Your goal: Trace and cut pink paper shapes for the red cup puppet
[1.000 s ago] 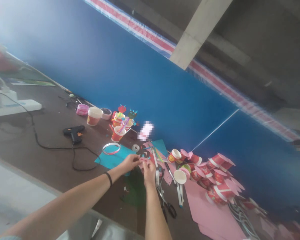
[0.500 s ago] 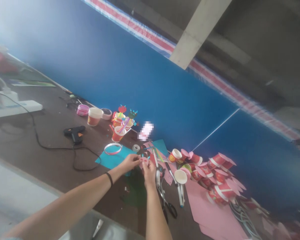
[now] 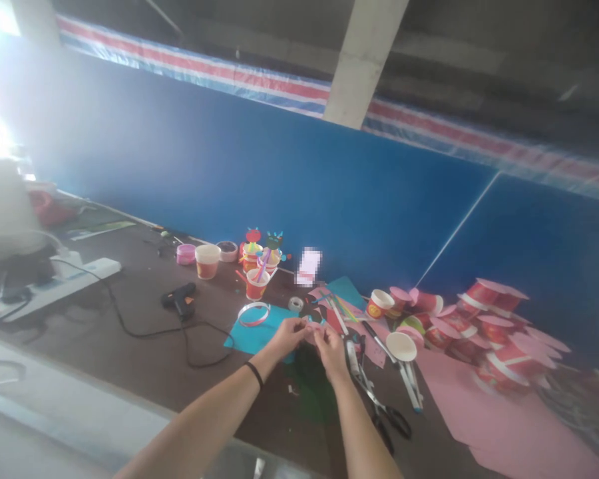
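A small pink paper piece with blue tips (image 3: 313,326) is pinched between both hands above the table. My left hand (image 3: 288,336), with a black band on its wrist, closes on the piece's left side. My right hand (image 3: 331,354) grips its right side, thumb and fingers together. Under and beside my left hand lies a blue paper sheet (image 3: 249,338) with a white-and-pink ring (image 3: 254,315) on it. A dark green sheet (image 3: 317,386) lies below my hands. Black-handled scissors (image 3: 382,406) rest to the right of my right hand.
A black glue gun (image 3: 180,301) and its cable lie left, near a white power strip (image 3: 74,283). Paper cups (image 3: 207,261) stand along the blue wall. Several red cups with pink discs (image 3: 509,359) pile up at right, by pink sheets (image 3: 479,406). Pens (image 3: 410,387) lie near.
The camera view has levelled and turned, so the table's things appear further right. Both hands keep hold of the pink paper piece.
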{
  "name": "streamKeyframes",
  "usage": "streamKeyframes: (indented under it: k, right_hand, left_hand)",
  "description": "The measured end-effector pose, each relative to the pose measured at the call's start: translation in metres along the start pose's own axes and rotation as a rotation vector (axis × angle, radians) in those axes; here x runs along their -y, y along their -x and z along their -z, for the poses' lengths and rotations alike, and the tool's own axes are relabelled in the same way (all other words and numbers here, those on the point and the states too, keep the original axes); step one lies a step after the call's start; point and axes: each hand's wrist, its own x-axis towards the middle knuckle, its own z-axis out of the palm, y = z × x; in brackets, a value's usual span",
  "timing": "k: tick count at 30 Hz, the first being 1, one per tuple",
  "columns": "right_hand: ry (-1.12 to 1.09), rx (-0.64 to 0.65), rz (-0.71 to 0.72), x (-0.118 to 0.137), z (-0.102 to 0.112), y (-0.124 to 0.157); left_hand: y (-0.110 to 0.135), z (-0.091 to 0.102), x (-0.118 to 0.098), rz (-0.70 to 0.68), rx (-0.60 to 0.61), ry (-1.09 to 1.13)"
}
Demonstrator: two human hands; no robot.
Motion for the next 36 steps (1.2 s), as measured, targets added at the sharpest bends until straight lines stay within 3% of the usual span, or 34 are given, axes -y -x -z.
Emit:
streamKeyframes:
  k: [6, 10, 21, 36]
  right_hand:
    - [0.133, -0.185, 0.024, -0.004, 0.005, -0.002]
    - [0.256, -0.301, 0.066, -0.008, 0.005, -0.002]
    - [0.397, -0.150, 0.280, 0.007, -0.002, 0.008]
    - [0.506, -0.176, 0.295, 0.001, -0.003, 0.005]
  left_hand:
    - [-0.001, -0.001, 0.000, -0.035, -0.043, -0.055]
    - [0.000, -0.003, -0.007, -0.092, 0.002, -0.093]
    - [0.001, -0.001, -0.016, -0.056, 0.076, -0.027]
    - [-0.008, 0.000, -0.005, 0.042, -0.048, 0.085]
